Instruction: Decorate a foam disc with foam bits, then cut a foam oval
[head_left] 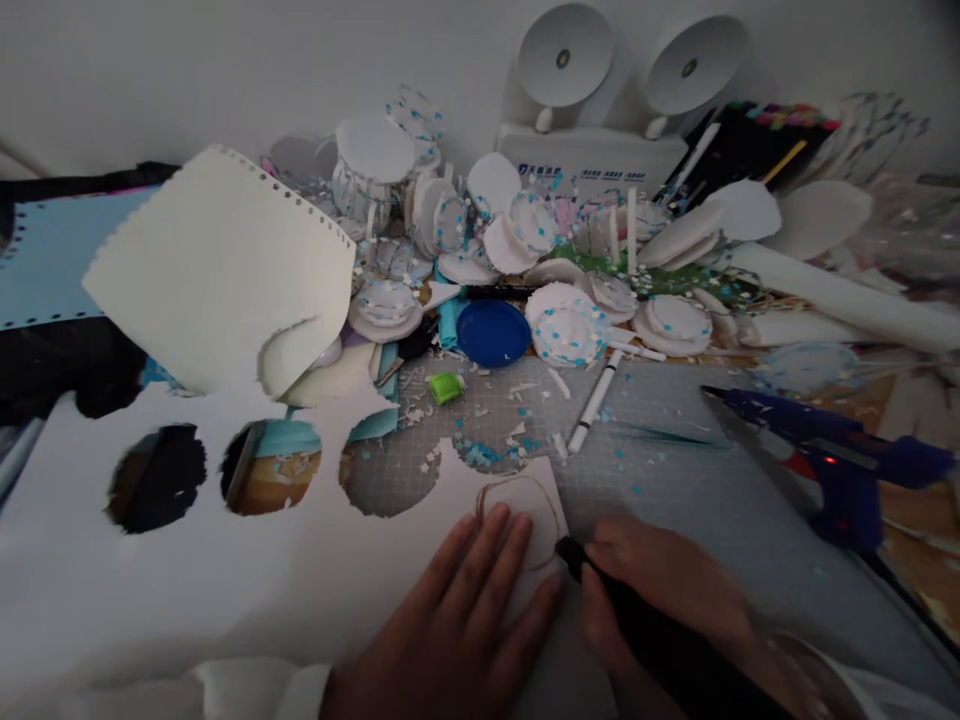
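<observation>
The left hand (pixel 480 610) lies flat, fingers extended and slightly spread, upon a white sheet (pixel 225 590) pierced by rounded openings, its fingertips within a brown-outlined circle (pixel 541 500) near the sheet's right end. The right hand (pixel 675 580) is closed about a black tool (pixel 652 625), whose tip meets the right side of that outline. Beyond the sheet, on the grey mat (pixel 660 490), lie a white pen (pixel 596 402) and a green block (pixel 445 388); a blue glue gun (pixel 847 450), its red light lit, stands at the right.
</observation>
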